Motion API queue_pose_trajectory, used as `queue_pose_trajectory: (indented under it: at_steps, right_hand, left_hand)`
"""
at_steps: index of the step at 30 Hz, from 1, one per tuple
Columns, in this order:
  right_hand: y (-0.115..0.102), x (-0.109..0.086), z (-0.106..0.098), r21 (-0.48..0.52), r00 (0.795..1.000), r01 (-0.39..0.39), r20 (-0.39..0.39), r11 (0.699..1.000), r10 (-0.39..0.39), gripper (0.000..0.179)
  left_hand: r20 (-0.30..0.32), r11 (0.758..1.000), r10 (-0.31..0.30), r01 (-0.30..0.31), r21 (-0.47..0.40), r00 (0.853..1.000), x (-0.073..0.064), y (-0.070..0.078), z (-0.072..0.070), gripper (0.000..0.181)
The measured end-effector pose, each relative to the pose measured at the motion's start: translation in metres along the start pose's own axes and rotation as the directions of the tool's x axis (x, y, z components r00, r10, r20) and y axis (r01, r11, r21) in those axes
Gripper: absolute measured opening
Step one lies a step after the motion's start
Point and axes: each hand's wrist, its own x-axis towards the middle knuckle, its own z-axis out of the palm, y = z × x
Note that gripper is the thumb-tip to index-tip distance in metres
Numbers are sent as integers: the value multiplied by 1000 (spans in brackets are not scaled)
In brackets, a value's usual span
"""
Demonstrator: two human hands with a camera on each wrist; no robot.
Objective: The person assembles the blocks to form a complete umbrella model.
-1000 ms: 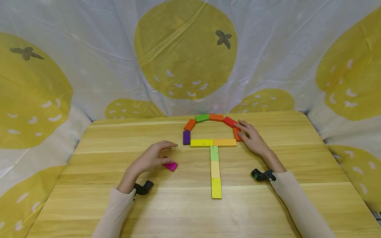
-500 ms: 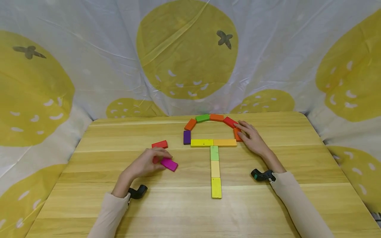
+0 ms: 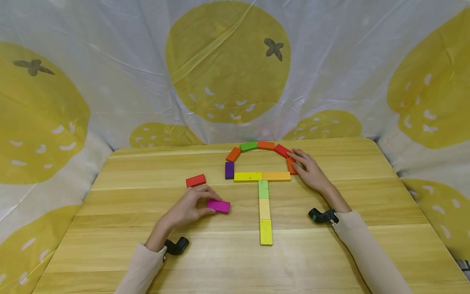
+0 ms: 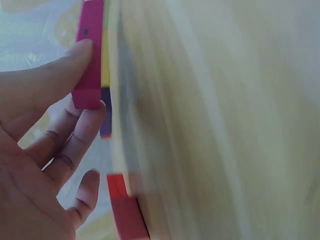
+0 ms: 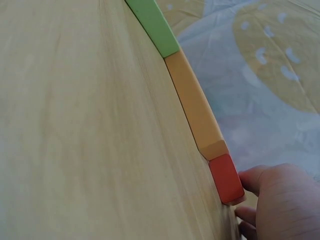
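My left hand [image 3: 189, 208] pinches a magenta block [image 3: 221, 207] between thumb and fingers, left of the yellow stem. In the left wrist view the thumb lies on one face of that magenta block [image 4: 90, 65], close over the table. A loose red block [image 3: 196, 180] lies just beyond the left hand. My right hand [image 3: 312, 171] is at the right end of an arch of blocks, its fingertips at the red block [image 3: 282, 150] and the orange-red block [image 3: 291, 166]. In the right wrist view the thumb touches the end of the orange-red block [image 5: 226, 178].
The arch also has a purple block [image 3: 229, 170], an orange block [image 3: 233, 154], a green block [image 3: 248, 146] and another orange one. A yellow block [image 3: 248, 177] and a light orange block [image 3: 276, 176] form its base. A stem runs down to a yellow block [image 3: 266, 232]. Patterned cloth [image 3: 227, 61] hangs behind.
My left hand has drawn back from beyond the magenta block, uncovering the loose red block. It now pinches the magenta block, which has shifted right and turned. The right hand stays put.
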Motion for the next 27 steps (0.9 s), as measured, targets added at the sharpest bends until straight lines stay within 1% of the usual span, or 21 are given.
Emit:
queue_pose_trajectory:
  at_steps: [3,6,8,13,17,22,24,27]
  right_hand:
    - [-1,0,0,0,1000,0,0,1000,0,46]
    - [-1,0,0,5,1000,1,-1,1000,-1,46]
    - [0,0,0,5,1000,2,-3,1000,-2,46]
    - [1,0,1,3,1000,0,-3,1000,0,46]
    - [1,0,1,6,1000,6,-5,1000,-6,46]
    - [1,1,0,0,1000,8,-2,1000,-8,46]
    - [1,1,0,-1,1000,7,1,1000,-7,46]
    - [0,1,-1,0,1000,6,3,1000,-6,46]
  left_hand:
    - [30,998,16,-15,-61,999,-1,9,5,29]
    - [65,993,56,-49,-111,996,-2,19,12,30]
    - [98,989,64,-50,-141,993,-4,25,16,30]
    - [178,977,105,-68,-203,978,-6,39,29,28]
    - [227,968,153,-100,-229,962,-5,51,39,26]
    - [262,972,197,-153,-179,945,-3,63,49,25]
    - [270,974,202,-165,-153,941,-3,67,51,25]
    - [279,978,188,-154,-140,942,-3,71,55,25]
